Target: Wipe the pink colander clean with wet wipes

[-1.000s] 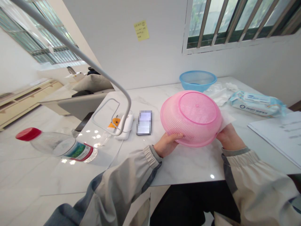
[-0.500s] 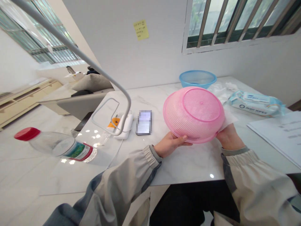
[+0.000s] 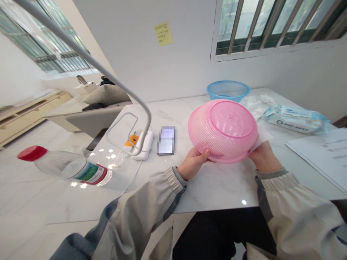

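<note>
A pink mesh basket (image 3: pixel 217 126) is held tilted above the table, its round base facing up and toward me. My left hand (image 3: pixel 193 162) grips its near rim at the lower left, thumb on the outside and the other fingers tucked underneath. At the basket's right side is my right hand (image 3: pixel 265 157), its fingers mostly hidden behind the rim. A white wipe (image 3: pixel 264 137) sticks out above that hand, between it and the basket's wall.
A blue basin (image 3: pixel 228 90) stands against the wall. To the right lie a pack of body wipes (image 3: pixel 295 118) and paper sheets (image 3: pixel 325 153). Leftward are a phone (image 3: pixel 166 141), a white lamp base (image 3: pixel 143 146) with its curved arm (image 3: pixel 108 74), and a red-capped bottle (image 3: pixel 65 166).
The basket has tilted slightly, its base shifting a little left. My left thumb has moved slightly up and left along the rim. The right hand stays at the basket's side.
</note>
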Available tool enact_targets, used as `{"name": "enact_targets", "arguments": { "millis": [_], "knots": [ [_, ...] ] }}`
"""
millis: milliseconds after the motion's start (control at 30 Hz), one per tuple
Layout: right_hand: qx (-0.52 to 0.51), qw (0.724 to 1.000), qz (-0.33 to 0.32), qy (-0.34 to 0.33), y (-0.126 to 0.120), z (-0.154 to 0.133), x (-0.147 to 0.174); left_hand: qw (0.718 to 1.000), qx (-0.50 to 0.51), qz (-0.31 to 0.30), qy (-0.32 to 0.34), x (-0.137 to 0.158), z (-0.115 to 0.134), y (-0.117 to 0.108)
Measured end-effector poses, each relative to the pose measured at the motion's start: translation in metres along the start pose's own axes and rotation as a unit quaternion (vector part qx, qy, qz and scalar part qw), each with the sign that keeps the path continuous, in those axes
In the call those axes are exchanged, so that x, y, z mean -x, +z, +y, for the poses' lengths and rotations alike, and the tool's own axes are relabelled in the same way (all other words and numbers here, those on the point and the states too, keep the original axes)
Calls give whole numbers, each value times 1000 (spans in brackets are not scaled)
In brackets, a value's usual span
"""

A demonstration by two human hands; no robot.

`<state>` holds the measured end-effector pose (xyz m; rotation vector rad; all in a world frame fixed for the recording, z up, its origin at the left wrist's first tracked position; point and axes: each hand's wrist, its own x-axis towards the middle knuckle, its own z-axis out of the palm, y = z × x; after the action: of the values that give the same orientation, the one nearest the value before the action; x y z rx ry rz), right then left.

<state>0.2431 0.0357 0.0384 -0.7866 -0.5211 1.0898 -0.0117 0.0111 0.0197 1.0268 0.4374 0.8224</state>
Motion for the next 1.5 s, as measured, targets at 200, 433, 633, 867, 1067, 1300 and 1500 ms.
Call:
{"name": "enact_targets", "arguments": {
  "millis": [200,433,633,867,1067,1300,1500],
  "knots": [
    [9,1000,14,14,5,-3,5,995,61,75,21,-1,-1,-4],
    [-22,999,39,21,6,-5,1,995,64,72,4,-1,-2,-3],
    [-29,996,80,-25,4,-3,-2,998,49,-27,-37,1,-2,1],
    [-71,994,87,-9,11,-3,0,998,11,-50,-27,-2,-9,-3],
    [-102,992,72,-7,16,-5,3,1000,-13,-18,21,-5,-10,-6],
    [-77,994,77,3,24,-9,9,998,-7,27,49,-7,-10,-7],
    [-59,994,87,-10,17,-6,5,999,-11,17,47,-5,-12,-3]
  ]
}}
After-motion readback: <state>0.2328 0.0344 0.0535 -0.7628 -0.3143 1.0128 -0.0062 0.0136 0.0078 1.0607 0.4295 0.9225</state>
